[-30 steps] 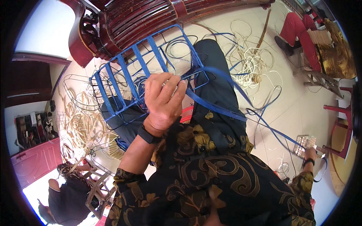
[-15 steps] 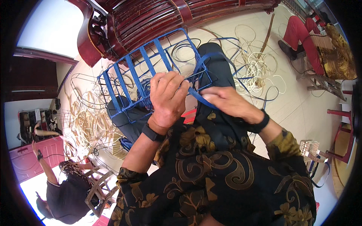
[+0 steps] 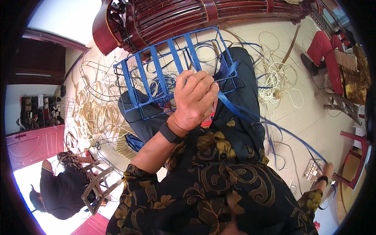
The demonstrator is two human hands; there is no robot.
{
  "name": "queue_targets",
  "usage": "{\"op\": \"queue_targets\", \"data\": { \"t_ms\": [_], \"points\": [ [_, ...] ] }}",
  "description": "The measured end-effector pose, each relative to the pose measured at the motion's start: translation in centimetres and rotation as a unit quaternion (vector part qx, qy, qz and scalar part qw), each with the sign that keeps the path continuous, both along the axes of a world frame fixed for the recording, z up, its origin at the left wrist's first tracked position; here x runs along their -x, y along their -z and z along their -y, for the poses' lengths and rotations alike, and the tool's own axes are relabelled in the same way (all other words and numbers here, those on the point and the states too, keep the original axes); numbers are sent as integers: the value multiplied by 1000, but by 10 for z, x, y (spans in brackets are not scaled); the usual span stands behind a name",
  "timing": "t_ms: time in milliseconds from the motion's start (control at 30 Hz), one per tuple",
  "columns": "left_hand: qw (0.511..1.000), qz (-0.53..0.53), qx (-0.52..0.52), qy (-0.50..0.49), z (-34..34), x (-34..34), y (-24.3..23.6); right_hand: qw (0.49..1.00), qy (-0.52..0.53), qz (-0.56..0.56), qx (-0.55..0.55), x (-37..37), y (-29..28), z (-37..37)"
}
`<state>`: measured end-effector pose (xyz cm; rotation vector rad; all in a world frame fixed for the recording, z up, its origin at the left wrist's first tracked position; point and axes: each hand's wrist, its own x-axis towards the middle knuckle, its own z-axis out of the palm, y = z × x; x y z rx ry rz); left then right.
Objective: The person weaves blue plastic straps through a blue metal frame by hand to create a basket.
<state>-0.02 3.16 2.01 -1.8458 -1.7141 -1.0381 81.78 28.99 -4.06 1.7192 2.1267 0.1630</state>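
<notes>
Across my knees rests a rectangular wire basket frame (image 3: 154, 68), tilted, with blue strapping wound round its rim and several blue bands running across it. My left hand (image 3: 194, 98) is closed on its near edge, the fingers curled over the wire; what lies under the palm is hidden. A long flat blue strap (image 3: 274, 126) comes out beside that hand and runs over my thigh to the far right. There my right hand (image 3: 327, 170), small in the view with the arm stretched out, is closed on the strap.
Pale cane strips (image 3: 96, 103) lie heaped on the floor at left, and coiled cord (image 3: 272, 88) lies at right. A dark red wooden bench (image 3: 176, 15) stands ahead. One person (image 3: 62, 188) sits at lower left; another, in red trousers (image 3: 323, 51), sits at right.
My right hand has swung from beside the frame out to the far right, drawing the blue strap out long. My left hand still grips the frame. The view has shifted slightly.
</notes>
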Motion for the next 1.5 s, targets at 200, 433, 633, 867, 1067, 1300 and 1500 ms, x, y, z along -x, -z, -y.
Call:
{"op": "queue_targets", "data": {
  "t_ms": [200, 433, 633, 867, 1067, 1300, 1500],
  "points": [
    [1000, 10, -13, 10, 3, 4, 5, 980, 44, 157, -110, -55, -35, -50],
    [1000, -22, 12, -2, 2, 3, 0, 769, -286, -526, 223, 533, -27, 45],
    [1000, -6, 3, -10, 3, 4, 8, 719, -294, -512, 367, 650, -35, 124],
    [1000, -18, 0, -10, 2, -1, 0, 791, -322, -453, 256, 459, -15, 57],
    [999, 16, -26, -12, 6, 10, 17, 987, 24, 94, -132, -62, -40, -53],
    [998, -50, 16, -15, -4, -15, -8, 938, 305, 132, -95, -11, -17, -32],
    [1000, -5, 19, -17, 6, 1, 0, 953, -127, -269, -62, 234, 29, -84]
  ]
}}
